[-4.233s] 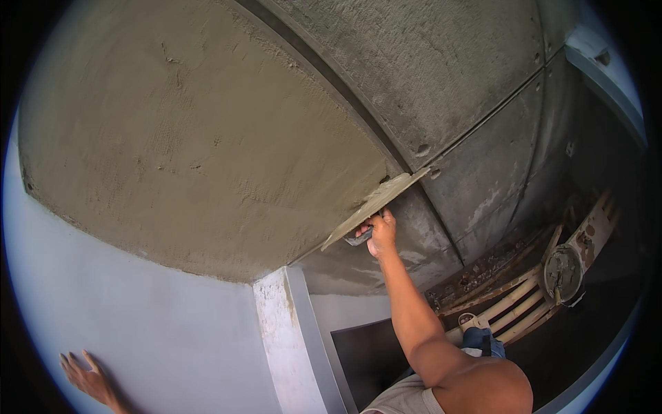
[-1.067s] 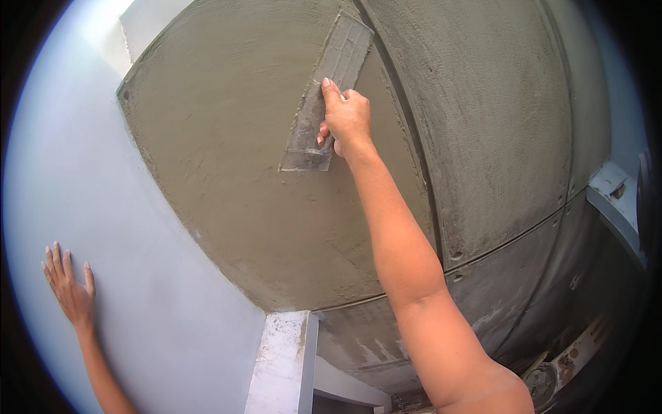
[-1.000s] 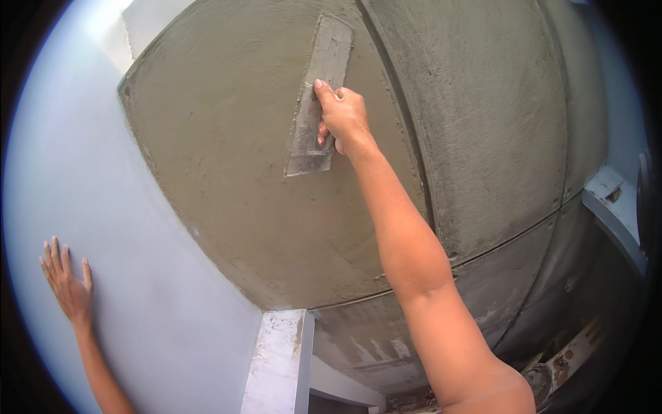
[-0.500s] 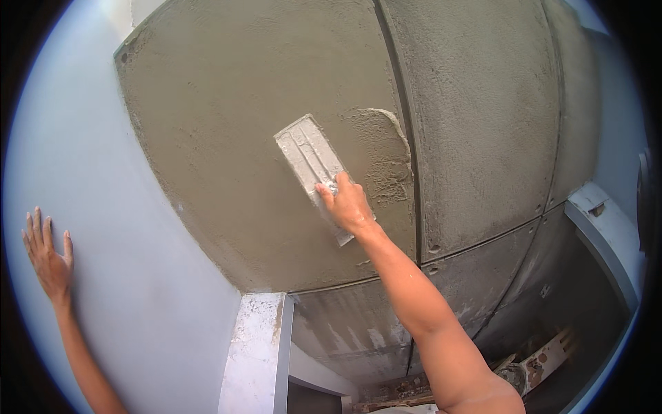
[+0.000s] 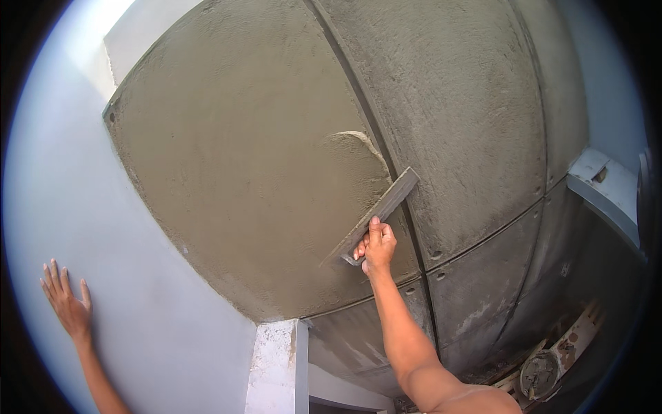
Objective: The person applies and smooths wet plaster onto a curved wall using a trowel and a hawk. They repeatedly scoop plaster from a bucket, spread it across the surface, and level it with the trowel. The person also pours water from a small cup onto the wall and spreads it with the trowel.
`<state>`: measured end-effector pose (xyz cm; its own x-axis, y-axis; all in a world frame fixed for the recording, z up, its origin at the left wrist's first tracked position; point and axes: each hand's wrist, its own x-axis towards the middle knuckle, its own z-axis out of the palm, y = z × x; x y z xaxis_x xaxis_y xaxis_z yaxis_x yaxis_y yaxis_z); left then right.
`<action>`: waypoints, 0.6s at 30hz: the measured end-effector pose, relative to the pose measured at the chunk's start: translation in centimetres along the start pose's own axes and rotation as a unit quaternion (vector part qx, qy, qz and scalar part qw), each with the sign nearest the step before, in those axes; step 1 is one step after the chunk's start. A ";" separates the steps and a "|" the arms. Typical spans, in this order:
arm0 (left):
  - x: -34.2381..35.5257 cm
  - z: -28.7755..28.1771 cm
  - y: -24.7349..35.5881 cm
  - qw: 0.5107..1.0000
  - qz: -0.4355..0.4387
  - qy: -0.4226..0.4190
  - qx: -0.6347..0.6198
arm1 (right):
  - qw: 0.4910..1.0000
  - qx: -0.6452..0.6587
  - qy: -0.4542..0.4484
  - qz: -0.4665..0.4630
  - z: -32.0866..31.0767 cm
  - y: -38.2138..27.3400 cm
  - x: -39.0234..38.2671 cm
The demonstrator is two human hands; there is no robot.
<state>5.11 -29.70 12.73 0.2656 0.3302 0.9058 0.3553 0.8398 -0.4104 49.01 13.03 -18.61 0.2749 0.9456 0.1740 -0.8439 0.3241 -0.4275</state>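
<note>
My right hand (image 5: 377, 246) is wrapped round the handle of a plastering float (image 5: 387, 200), a long flat rectangular blade. The float stands tilted on its edge against wet grey mortar (image 5: 241, 172) that covers the large left wall panel. Its upper end reaches across the dark groove (image 5: 358, 90) at the panel's right side. Above the float, a raised ridge of mortar (image 5: 362, 140) borders a rougher patch. Off to the left, my left hand (image 5: 67, 303) lies flat with fingers spread on a smooth pale wall (image 5: 158, 297).
A rougher grey panel (image 5: 455, 124) lies right of the groove. Below stands a white ledge (image 5: 272, 359), with another white block (image 5: 607, 183) at the right. At the lower right, a bucket-like round container (image 5: 540, 372) sits beside a stained board (image 5: 576, 341).
The float has turned from lying flat, its back showing, to standing on edge, and moved right and down toward the groove. The view has shifted; my left hand still rests on the pale wall.
</note>
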 end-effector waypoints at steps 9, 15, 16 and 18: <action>0.0 -0.4 0.5 1.000 0.005 0.024 -0.018 | 0.990 -0.019 -0.135 -0.044 17.2 -9.0 5.2; -0.2 -1.2 0.8 0.999 -0.013 0.019 -0.027 | 0.990 -0.038 -0.112 -0.080 26.3 -12.7 6.7; -0.2 -1.3 0.9 0.999 -0.021 0.012 -0.028 | 0.987 -0.050 -0.123 -0.089 27.4 -13.3 7.0; -0.2 -1.5 1.1 0.999 -0.030 0.009 -0.030 | 0.984 -0.084 -0.130 -0.086 29.5 -14.5 7.4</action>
<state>6.74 -29.49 11.94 0.2589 0.2719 0.9269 0.4247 0.8298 -0.3620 49.73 14.47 15.07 0.2614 0.8441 0.4682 -0.7015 0.4993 -0.5086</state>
